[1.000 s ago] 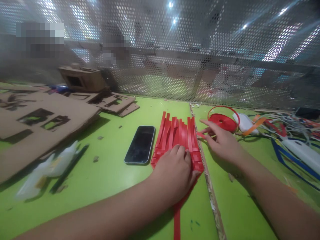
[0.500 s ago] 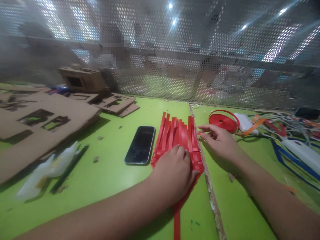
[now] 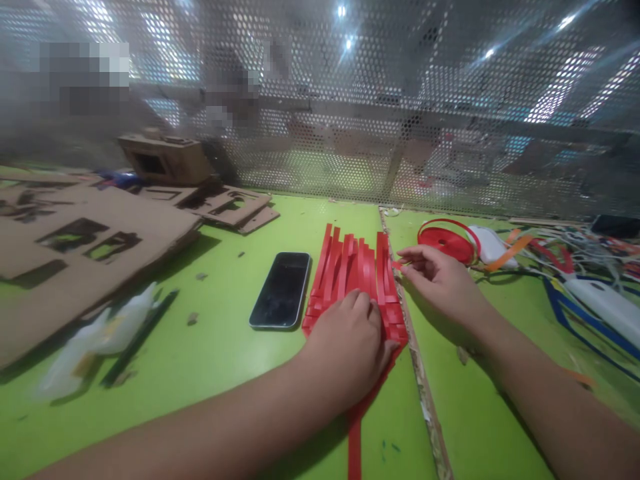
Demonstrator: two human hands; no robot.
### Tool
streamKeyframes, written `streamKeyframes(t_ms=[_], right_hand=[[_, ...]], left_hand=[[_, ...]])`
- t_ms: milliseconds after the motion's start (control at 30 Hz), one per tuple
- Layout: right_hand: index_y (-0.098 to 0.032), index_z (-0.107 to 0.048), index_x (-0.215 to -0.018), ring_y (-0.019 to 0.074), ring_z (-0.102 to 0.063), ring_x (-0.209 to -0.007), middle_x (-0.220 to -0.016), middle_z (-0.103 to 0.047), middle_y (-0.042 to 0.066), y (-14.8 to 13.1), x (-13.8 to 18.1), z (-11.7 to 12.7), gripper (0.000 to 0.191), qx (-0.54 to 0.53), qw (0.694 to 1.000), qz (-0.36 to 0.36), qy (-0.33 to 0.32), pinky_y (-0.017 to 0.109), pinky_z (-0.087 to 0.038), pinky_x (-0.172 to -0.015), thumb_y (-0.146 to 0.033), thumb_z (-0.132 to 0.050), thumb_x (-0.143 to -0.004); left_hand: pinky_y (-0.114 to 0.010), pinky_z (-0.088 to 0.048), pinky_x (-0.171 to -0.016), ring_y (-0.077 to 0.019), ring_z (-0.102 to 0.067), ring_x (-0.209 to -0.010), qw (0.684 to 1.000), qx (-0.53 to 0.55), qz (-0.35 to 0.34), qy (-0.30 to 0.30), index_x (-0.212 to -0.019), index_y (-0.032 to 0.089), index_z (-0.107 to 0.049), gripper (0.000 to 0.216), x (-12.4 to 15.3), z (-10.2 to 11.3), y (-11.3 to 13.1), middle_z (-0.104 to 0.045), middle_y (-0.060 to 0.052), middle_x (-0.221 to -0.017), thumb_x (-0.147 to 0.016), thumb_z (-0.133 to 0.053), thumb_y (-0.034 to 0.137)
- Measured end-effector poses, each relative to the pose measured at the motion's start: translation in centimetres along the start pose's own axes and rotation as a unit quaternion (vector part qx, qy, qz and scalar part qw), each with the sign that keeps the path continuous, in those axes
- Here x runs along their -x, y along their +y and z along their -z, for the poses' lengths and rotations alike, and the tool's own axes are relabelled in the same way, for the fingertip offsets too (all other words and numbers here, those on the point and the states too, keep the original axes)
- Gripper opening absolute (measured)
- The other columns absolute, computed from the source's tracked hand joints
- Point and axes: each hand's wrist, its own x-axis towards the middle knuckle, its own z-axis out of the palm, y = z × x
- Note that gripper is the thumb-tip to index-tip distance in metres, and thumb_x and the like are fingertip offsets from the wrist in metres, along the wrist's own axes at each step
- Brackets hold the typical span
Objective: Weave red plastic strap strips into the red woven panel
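Red ribbon strips, partly woven (image 3: 353, 267), lie on the green table with their loose ends fanned toward the far side. Across the lower, woven part rests my left hand (image 3: 345, 347), its fingers curled together and gripping the weave; much of it is hidden beneath. One long ribbon tail (image 3: 355, 447) trails toward the near edge. To the right, my right hand (image 3: 433, 277) pinches the tip of a red ribbon strip (image 3: 397, 265) between thumb and index finger, beside the rightmost strips. A roll of red ribbon (image 3: 445, 241) lies just behind that hand.
A smartphone (image 3: 281, 291) lies left of the weave. Glue bottles (image 3: 123, 327), a dark stick (image 3: 143, 337) and cut cardboard (image 3: 140, 260) are farther left. White glue guns (image 3: 607, 310), cables and orange ribbon (image 3: 510, 252) crowd the right. A perforated screen (image 3: 320, 133) stands behind.
My right hand has shifted very slightly to the right, and a bit more of the red strip shows at its fingertips. My left hand has stayed on the weave.
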Motion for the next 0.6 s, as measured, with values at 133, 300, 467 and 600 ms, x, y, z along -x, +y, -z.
streamKeyframes(t_ms=[133, 300, 467, 600], right_hand=[[-0.022, -0.069, -0.113, 0.0252, -0.072, -0.096, -0.107, -0.076, 0.009, 0.3, -0.1, -0.1, 0.027, -0.012, 1.0, -0.009, -0.001, 0.042, -0.059, -0.086, -0.036, -0.069, -0.09], [-0.02, -0.072, -0.102, 0.0256, -0.074, -0.09, -0.099, -0.078, 0.01, 0.6, -0.5, -0.1, 0.025, 0.008, 0.998, -0.06, 0.001, 0.042, -0.06, -0.083, -0.035, -0.077, -0.083], [-0.022, -0.075, -0.097, 0.0252, -0.075, -0.087, -0.095, -0.08, 0.007, 0.9, -0.6, 0.1, 0.019, 0.045, 0.996, -0.07, -0.014, 0.043, -0.06, -0.083, -0.033, -0.076, -0.082], [-0.024, -0.077, -0.099, 0.0253, -0.075, -0.086, -0.095, -0.08, 0.007, 1.2, -0.5, 0.1, 0.017, 0.063, 0.997, -0.043, -0.032, 0.043, -0.06, -0.083, -0.032, -0.072, -0.084]], left_hand=[[-0.044, -0.057, -0.078, -0.0277, -0.06, -0.088, 1.0, -0.001, 0.002, 0.006, -0.112, 0.01, -0.071, 0.05, 0.0, -0.1, 0.0, -0.063, -0.011, -0.094, -0.103, -0.042, 0.05], [-0.044, -0.057, -0.079, -0.0276, -0.06, -0.088, 1.0, -0.008, -0.001, 0.003, -0.111, 0.01, -0.071, 0.05, 0.0, -0.1, 0.0, -0.063, -0.011, -0.094, -0.103, -0.042, 0.05], [-0.043, -0.056, -0.078, -0.0272, -0.06, -0.089, 1.0, -0.001, 0.002, 0.001, -0.113, 0.011, -0.07, 0.051, 0.0, -0.1, 0.0, -0.063, -0.011, -0.094, -0.103, -0.041, 0.051], [-0.043, -0.056, -0.078, -0.0274, -0.06, -0.089, 1.0, -0.007, 0.0, 0.007, -0.113, 0.011, -0.07, 0.051, 0.0, -0.1, 0.0, -0.064, -0.012, -0.095, -0.103, -0.041, 0.051]])
